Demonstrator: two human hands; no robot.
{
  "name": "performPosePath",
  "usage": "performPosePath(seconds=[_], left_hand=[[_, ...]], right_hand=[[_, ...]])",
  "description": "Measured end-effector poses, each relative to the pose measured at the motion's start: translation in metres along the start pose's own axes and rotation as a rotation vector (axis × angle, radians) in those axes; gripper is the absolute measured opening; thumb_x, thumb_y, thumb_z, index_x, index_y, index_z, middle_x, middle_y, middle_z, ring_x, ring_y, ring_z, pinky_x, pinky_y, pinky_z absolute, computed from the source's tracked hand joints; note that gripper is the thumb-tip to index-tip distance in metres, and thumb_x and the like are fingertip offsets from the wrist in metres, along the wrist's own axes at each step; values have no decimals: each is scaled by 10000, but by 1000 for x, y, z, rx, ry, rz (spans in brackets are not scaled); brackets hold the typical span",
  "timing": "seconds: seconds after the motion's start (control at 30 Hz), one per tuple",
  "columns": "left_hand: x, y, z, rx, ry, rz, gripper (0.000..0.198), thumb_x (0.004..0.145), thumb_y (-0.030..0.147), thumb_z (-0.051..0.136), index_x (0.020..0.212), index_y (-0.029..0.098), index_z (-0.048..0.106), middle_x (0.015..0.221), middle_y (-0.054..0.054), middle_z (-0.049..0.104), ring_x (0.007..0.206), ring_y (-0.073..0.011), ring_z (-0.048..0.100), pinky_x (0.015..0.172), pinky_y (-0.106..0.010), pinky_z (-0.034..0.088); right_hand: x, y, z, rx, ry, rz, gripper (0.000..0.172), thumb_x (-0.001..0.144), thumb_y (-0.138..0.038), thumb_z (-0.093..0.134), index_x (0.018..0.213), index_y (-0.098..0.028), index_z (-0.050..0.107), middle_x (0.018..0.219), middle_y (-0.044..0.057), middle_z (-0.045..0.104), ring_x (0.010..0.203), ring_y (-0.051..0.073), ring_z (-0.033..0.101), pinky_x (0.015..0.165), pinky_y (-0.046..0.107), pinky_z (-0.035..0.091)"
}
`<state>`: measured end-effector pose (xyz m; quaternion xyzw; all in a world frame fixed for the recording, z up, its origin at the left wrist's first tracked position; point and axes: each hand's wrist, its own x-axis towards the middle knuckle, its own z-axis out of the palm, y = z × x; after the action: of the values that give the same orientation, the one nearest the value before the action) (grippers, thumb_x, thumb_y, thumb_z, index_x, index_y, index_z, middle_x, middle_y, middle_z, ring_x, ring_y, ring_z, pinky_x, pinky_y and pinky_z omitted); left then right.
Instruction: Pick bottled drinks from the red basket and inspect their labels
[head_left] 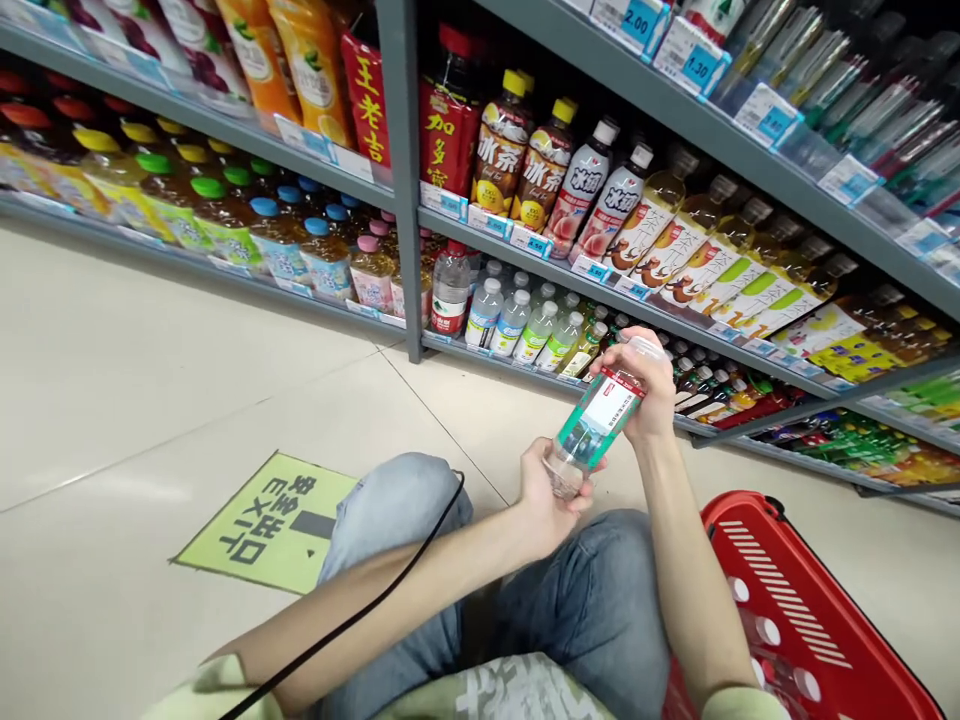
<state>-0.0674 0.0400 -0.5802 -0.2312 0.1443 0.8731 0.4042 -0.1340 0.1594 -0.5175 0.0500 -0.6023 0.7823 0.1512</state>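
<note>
Between both hands, tilted, is a clear plastic water bottle [600,418] with a green, white and red label. My left hand [546,495] is closed around its bottom end. The fingers of my right hand [646,385] wrap round the top end and partly hide the cap. I hold the bottle above my bent knees, in front of the shelves. To my right stands a red shopping basket [795,600] with several white-capped clear bottles [766,630] inside.
Grey shelving [409,200] crosses the view ahead, stocked with drinks such as iced tea bottles [501,150] and small white-capped bottles [512,322]. A yellow-green exit sign [262,525] lies on the tiled floor at left. A black cable [375,600] runs over my left arm.
</note>
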Motion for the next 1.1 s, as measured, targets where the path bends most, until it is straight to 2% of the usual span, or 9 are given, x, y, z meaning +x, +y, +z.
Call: performPosePath(seconds=[0.1, 0.23, 0.47, 0.67, 0.73, 0.93, 1.03, 1.1], left_hand=[[1, -4, -4, -51, -33, -89, 241, 783, 300, 416, 771, 117, 572, 723, -132, 683, 342, -76, 401, 331, -171, 185], [0, -3, -4, -82, 5, -110, 254, 802, 308, 406, 736, 115, 557, 722, -135, 678, 337, -68, 379, 324, -171, 188], [2, -7, -6, -120, 10, -109, 284, 833, 319, 404, 774, 100, 575, 713, -118, 663, 368, -73, 397, 342, -174, 226], [3, -7, -5, -59, 8, -95, 289, 850, 299, 388, 810, 97, 591, 726, -101, 655, 410, -81, 441, 368, -173, 249], [3, -5, -2, -7, 32, -38, 280, 863, 298, 386, 826, 108, 587, 741, -100, 658, 432, -85, 466, 381, -171, 252], [2, -1, 3, 199, 124, 204, 245, 930, 317, 374, 865, 152, 543, 751, -62, 654, 481, -90, 518, 432, -184, 274], [2, -6, 2, 314, 187, 419, 237, 975, 386, 404, 931, 178, 508, 752, -41, 654, 544, -117, 574, 484, -209, 344], [0, -9, 2, 382, 188, 556, 229, 977, 431, 459, 990, 203, 479, 763, -23, 655, 588, -134, 597, 515, -221, 376]], right_hand=[[2, 4, -1, -50, 74, 90, 227, 720, -245, 735, 897, -214, 596, 645, -25, 674, 562, 166, 676, 573, 294, 561], [6, 9, -4, -53, 130, 162, 234, 698, -233, 742, 880, -201, 598, 655, -14, 687, 566, 172, 684, 575, 291, 576], [8, 14, -3, -73, 122, 228, 251, 681, -245, 744, 886, -202, 605, 654, -17, 684, 568, 192, 691, 552, 319, 596], [11, 15, -9, -57, 118, 249, 274, 674, -256, 735, 901, -202, 591, 663, -14, 693, 590, 192, 694, 565, 320, 595], [12, 16, -11, -58, 125, 252, 291, 672, -272, 732, 914, -204, 587, 687, -9, 707, 624, 195, 702, 579, 319, 593], [14, 18, -10, -186, 254, 157, 324, 683, -267, 726, 959, -224, 561, 695, -42, 696, 626, 169, 686, 545, 266, 549], [14, 18, -10, -231, 300, 133, 385, 657, -243, 746, 991, -235, 556, 743, -57, 696, 640, 150, 675, 561, 252, 551], [16, 19, -13, -200, 307, 154, 404, 655, -248, 748, 1006, -244, 549, 756, -58, 696, 639, 154, 676, 553, 258, 553]])
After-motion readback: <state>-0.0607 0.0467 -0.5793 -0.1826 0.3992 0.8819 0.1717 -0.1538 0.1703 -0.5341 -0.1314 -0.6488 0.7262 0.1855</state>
